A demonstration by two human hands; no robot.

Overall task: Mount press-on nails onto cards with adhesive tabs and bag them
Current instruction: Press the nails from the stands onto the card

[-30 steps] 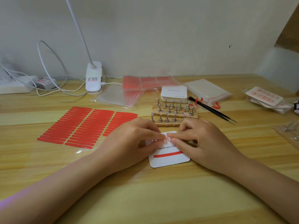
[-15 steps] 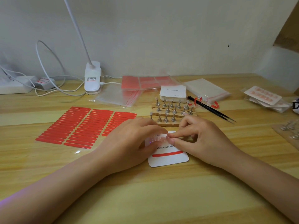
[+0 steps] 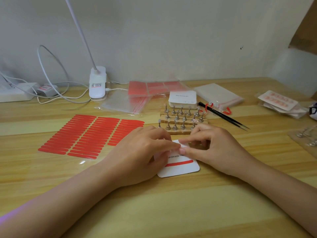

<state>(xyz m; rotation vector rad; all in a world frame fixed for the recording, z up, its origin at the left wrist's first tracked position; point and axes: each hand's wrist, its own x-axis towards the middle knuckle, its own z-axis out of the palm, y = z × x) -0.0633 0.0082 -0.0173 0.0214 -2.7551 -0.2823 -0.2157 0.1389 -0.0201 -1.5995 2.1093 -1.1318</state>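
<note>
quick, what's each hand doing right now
Left hand: fingers curled, pinching something small at the top of the card; what it is cannot be told.
Right hand: fingers curled, pinching at the same spot.

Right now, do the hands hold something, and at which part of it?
Both hands work at the upper part of the white card lying on the table. The left hand and right hand meet fingertip to fingertip there; whether they pinch something small cannot be told.

A wooden desk (image 3: 154, 212) carries a white card (image 3: 180, 169) near the middle, a sheet of red tabs (image 3: 89, 134) to its left, and a peg rack (image 3: 181, 121) behind. Bags (image 3: 123, 103), a card stack (image 3: 182, 98), tweezers (image 3: 223, 115), a lamp (image 3: 97, 86) and a power strip (image 3: 13, 93) line the back edge.
</note>
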